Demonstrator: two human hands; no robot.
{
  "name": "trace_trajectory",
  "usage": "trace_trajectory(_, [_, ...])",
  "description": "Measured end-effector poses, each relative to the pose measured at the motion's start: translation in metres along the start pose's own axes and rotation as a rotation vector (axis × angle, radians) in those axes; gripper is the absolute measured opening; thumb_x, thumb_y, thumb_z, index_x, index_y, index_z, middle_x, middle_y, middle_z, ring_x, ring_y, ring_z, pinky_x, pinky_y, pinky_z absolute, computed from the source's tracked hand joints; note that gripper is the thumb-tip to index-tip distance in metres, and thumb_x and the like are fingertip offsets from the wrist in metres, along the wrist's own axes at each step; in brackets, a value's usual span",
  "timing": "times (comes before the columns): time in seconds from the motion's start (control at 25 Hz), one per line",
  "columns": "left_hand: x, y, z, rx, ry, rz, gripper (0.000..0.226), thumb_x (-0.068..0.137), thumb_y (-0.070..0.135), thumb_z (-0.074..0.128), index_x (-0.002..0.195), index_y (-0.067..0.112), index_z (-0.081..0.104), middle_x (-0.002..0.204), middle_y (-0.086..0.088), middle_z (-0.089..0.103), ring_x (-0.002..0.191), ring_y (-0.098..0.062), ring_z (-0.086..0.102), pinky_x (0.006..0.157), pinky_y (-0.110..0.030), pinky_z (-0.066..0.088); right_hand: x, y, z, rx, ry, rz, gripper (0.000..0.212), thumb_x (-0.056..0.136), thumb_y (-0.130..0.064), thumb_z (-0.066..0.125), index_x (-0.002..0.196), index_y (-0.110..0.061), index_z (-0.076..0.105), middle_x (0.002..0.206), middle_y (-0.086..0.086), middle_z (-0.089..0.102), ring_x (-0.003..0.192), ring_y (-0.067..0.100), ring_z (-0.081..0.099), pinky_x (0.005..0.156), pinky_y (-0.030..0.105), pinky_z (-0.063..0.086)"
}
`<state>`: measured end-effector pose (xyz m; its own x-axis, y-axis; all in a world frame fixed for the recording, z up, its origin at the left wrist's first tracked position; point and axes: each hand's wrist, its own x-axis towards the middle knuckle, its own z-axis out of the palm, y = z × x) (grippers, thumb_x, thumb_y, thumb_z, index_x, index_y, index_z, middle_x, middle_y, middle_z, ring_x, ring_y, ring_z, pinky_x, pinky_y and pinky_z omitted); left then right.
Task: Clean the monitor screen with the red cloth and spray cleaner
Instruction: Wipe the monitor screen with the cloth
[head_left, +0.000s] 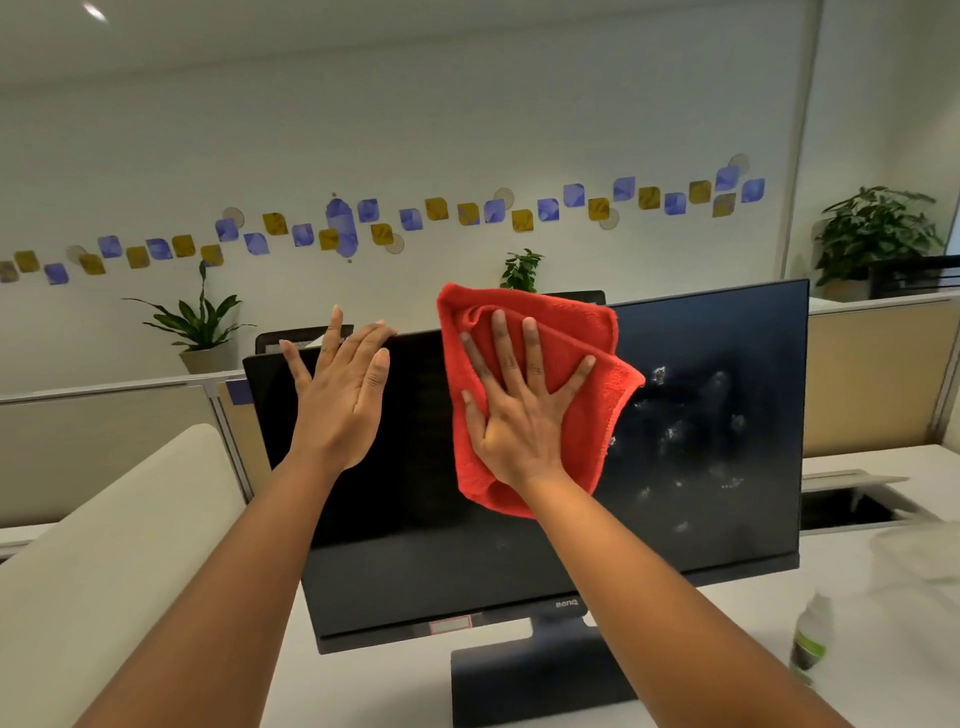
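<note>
A black monitor (717, 332) stands on a white desk, its dark screen off. My right hand (519, 410) lies flat with fingers spread, pressing a folded red cloth (582, 332) against the upper middle of the screen. My left hand (345, 395) rests open at the monitor's top left edge, fingers over the rim, holding nothing else. White spray droplets (691, 431) dot the right half of the screen, just right of the cloth. A small spray cleaner bottle (810, 639) with a green label stands upright on the desk at the lower right.
The monitor's dark stand base (524, 680) sits near the desk's front. A beige chair back or cushion (104, 545) rises at the left. An open cable hatch (852, 504) is in the desk at the right. Partition walls and potted plants (200, 322) stand behind.
</note>
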<state>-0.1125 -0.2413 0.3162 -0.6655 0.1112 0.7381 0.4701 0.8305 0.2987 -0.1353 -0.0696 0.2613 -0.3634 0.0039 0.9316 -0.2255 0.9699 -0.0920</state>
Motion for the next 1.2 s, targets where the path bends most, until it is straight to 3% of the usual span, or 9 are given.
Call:
trace_trajectory(0.16, [0.0,-0.001,0.0,-0.009,-0.008,0.0,0.056,0.089,0.044,0.01,0.136,0.026,0.034,0.15,0.007,0.027,0.135,0.004,-0.013,0.104,-0.041,-0.029,-0.001,0.039,-0.005,-0.013,0.053,0.108,0.056,0.091,-0.043,0.03,0.142,-0.033,0.009,0.15,-0.003,0.008,0.139,0.012,-0.023,0.097,0.073,-0.007])
trace_trajectory(0.36, [0.002,0.001,0.001,-0.006,-0.025,-0.012,0.057,0.088,0.046,0.01,0.137,0.027,0.033,0.151,0.007,0.025,0.134,0.004,-0.015,0.104,-0.042,-0.029,0.006,0.052,-0.011,0.012,0.118,0.264,0.06,0.089,-0.036,0.035,0.143,-0.03,0.011,0.152,0.007,0.025,0.14,0.031,0.013,0.095,0.078,0.002])
trace_trajectory(0.48, [0.0,-0.002,-0.002,-0.001,-0.038,-0.018,0.058,0.087,0.047,0.01,0.137,0.028,0.032,0.151,0.007,0.024,0.133,0.005,-0.016,0.104,-0.044,-0.029,0.016,0.029,-0.008,-0.036,0.102,0.103,0.068,0.081,-0.032,0.041,0.144,-0.029,0.016,0.151,0.005,0.029,0.139,0.032,0.02,0.095,0.077,0.001])
trace_trajectory(0.6, [0.0,-0.002,-0.004,0.009,-0.061,-0.025,0.059,0.087,0.048,0.009,0.138,0.028,0.031,0.151,0.007,0.023,0.133,0.005,-0.016,0.104,-0.044,-0.03,0.006,0.011,-0.001,-0.044,0.045,-0.081,0.071,0.079,-0.033,0.044,0.144,-0.03,0.017,0.152,-0.003,0.024,0.142,0.024,0.009,0.096,0.077,-0.002])
trace_trajectory(0.76, [0.0,-0.001,-0.004,0.029,-0.069,-0.019,0.06,0.086,0.05,0.008,0.138,0.029,0.028,0.152,0.008,0.021,0.132,0.005,-0.017,0.103,-0.041,-0.03,-0.032,0.018,0.004,-0.058,-0.024,-0.174,0.073,0.077,-0.035,0.043,0.144,-0.029,0.016,0.151,-0.008,0.015,0.143,0.015,-0.01,0.097,0.075,-0.003])
trace_trajectory(1.0, [0.002,0.0,-0.004,0.051,-0.082,-0.011,0.061,0.086,0.05,0.008,0.139,0.028,0.027,0.152,0.007,0.02,0.135,0.002,-0.016,0.101,-0.039,-0.031,-0.018,0.038,0.0,-0.03,0.057,0.119,0.069,0.084,-0.036,0.035,0.145,-0.024,0.006,0.15,-0.002,0.01,0.141,0.011,-0.018,0.097,0.073,-0.003])
trace_trajectory(1.08, [0.003,-0.001,-0.004,0.043,-0.083,-0.015,0.061,0.086,0.05,0.008,0.139,0.028,0.028,0.152,0.007,0.022,0.137,-0.001,-0.014,0.102,-0.041,-0.031,-0.008,0.021,0.002,-0.014,0.049,0.126,0.069,0.084,-0.038,0.035,0.145,-0.023,0.005,0.151,-0.004,0.006,0.141,0.013,-0.018,0.098,0.073,-0.006])
trace_trajectory(1.2, [0.002,0.0,-0.005,0.036,-0.085,-0.021,0.061,0.086,0.049,0.009,0.138,0.027,0.031,0.15,0.007,0.026,0.139,-0.003,-0.011,0.103,-0.043,-0.029,-0.007,-0.014,0.009,0.009,-0.009,-0.017,0.071,0.084,-0.043,0.035,0.146,-0.024,0.007,0.152,-0.007,0.004,0.143,0.017,-0.008,0.099,0.072,-0.011])
